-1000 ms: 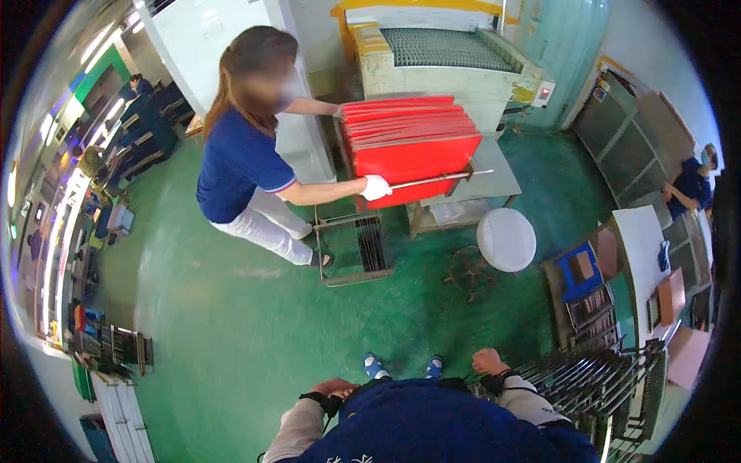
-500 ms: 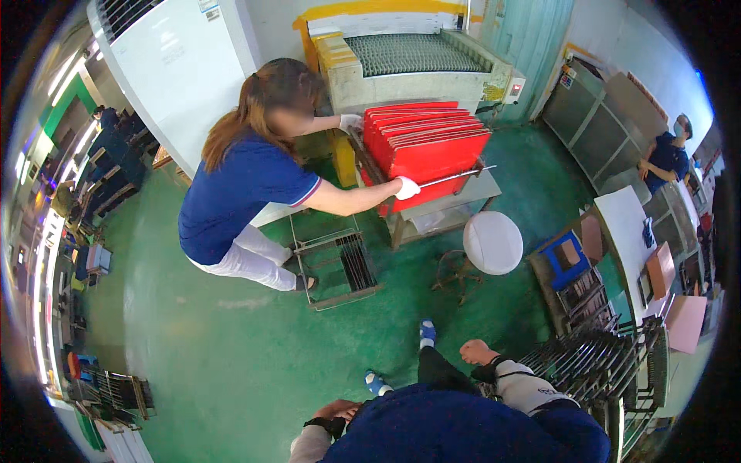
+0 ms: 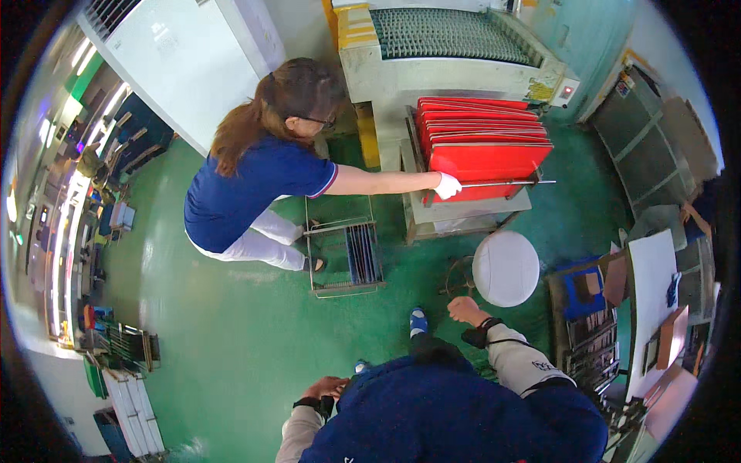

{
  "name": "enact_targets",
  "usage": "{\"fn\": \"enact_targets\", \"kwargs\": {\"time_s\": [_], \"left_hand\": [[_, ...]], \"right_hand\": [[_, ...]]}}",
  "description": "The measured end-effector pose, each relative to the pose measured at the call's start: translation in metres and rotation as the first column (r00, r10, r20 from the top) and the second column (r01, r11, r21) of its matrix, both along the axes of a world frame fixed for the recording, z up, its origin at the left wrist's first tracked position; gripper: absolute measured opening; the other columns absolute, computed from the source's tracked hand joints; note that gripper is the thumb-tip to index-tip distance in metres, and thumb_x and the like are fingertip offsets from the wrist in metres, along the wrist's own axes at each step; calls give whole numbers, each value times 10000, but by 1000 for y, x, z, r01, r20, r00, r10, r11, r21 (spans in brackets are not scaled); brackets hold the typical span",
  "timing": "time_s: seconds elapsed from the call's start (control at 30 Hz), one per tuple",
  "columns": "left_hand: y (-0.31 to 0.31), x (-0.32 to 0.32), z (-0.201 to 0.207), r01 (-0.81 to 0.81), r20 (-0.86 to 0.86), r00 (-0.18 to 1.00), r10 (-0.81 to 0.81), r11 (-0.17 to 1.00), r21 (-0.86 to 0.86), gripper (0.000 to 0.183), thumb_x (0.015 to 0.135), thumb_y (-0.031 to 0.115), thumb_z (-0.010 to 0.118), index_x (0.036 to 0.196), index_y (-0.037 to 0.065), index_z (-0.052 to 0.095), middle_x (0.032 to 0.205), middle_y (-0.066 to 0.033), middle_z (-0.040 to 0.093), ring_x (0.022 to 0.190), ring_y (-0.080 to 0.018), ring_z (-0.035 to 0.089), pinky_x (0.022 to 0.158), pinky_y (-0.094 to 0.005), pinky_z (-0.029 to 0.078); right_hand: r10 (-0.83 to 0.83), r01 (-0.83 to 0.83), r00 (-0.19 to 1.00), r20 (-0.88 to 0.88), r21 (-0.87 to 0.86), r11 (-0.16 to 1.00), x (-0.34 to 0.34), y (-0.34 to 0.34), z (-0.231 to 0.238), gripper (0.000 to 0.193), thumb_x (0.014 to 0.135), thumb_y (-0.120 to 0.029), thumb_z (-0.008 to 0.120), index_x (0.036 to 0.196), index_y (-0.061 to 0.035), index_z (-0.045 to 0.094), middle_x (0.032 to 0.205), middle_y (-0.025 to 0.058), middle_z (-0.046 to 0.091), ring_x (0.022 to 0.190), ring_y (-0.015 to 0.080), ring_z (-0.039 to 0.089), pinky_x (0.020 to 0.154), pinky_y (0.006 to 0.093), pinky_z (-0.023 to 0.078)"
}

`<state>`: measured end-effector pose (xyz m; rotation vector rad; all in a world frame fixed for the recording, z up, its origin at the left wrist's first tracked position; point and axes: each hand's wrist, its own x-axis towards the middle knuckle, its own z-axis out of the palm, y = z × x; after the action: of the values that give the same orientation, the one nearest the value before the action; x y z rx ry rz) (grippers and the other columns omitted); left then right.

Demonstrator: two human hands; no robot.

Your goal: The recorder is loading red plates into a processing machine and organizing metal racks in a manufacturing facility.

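My right hand [image 3: 467,310] hangs in front of me with its fingers curled in, and nothing shows in it. Nearest to it is a round white stool [image 3: 505,268]. Close against my dark blue top [image 3: 455,417], my left hand [image 3: 328,387] is bent inward; its fingers are partly hidden. Across from me, a person in a blue shirt [image 3: 255,193] leans over a rack of upright red boards [image 3: 486,166]. That person's white-gloved hand [image 3: 448,186] grips a metal rod [image 3: 502,184] along the rack's near side.
A conveyor machine [image 3: 455,38] stands behind the boards. A wire rack [image 3: 347,258] sits on the green floor [image 3: 231,332] by the person's feet. To the right are a white-topped table [image 3: 652,301] and a blue crate [image 3: 583,292]. A white cabinet [image 3: 181,62] rises at the far left.
My view has turned and shifted, so the boards and stool sit further right. The co-worker's far hand no longer shows at the rack. My hands keep much the same pose.
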<state>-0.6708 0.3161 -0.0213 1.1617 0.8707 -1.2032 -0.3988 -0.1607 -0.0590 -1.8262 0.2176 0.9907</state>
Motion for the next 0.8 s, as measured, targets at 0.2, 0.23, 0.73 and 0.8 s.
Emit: {"fn": "enact_targets", "kwargs": {"time_s": [0.2, 0.23, 0.73, 0.8], "left_hand": [[-39, 74, 9, 309, 281, 894, -348, 935, 172, 440, 947, 398, 643, 1181, 26, 644, 960, -38, 685, 739, -141, 647, 589, -295, 536], [-46, 72, 32, 192, 61, 976, -210, 956, 224, 466, 937, 409, 655, 1199, 24, 633, 974, -41, 686, 746, -149, 651, 596, -302, 540], [-44, 180, -2, 42, 238, 971, -26, 997, -65, 368, 896, 421, 676, 1120, 131, 707, 1052, -24, 674, 899, -171, 643, 779, -340, 539], [-41, 213, -17, 115, 256, 962, -95, 991, -66, 369, 902, 423, 663, 1120, 129, 707, 1049, -21, 670, 897, -171, 643, 784, -339, 534]], "right_hand": [[247, 372, 682, -688, 617, 693, 49, -119, -90, 206, 897, -300, 468, 747, -159, 481, 691, -20, 427, 576, 162, 424, 462, 310, 311], [-9, 91, 868, -497, 141, 986, 50, -85, -87, 160, 860, -305, 513, 771, -176, 481, 754, -18, 413, 622, 165, 405, 483, 321, 304], [204, 4, 770, 605, -323, 946, 179, -45, 72, 253, 874, -297, 612, 824, -63, 693, 863, 160, 705, 822, 332, 677, 717, 458, 520], [115, 135, 681, 723, -279, 951, 225, -41, 117, 232, 874, -271, 624, 890, -50, 692, 877, 179, 698, 823, 350, 674, 743, 457, 526]]}}
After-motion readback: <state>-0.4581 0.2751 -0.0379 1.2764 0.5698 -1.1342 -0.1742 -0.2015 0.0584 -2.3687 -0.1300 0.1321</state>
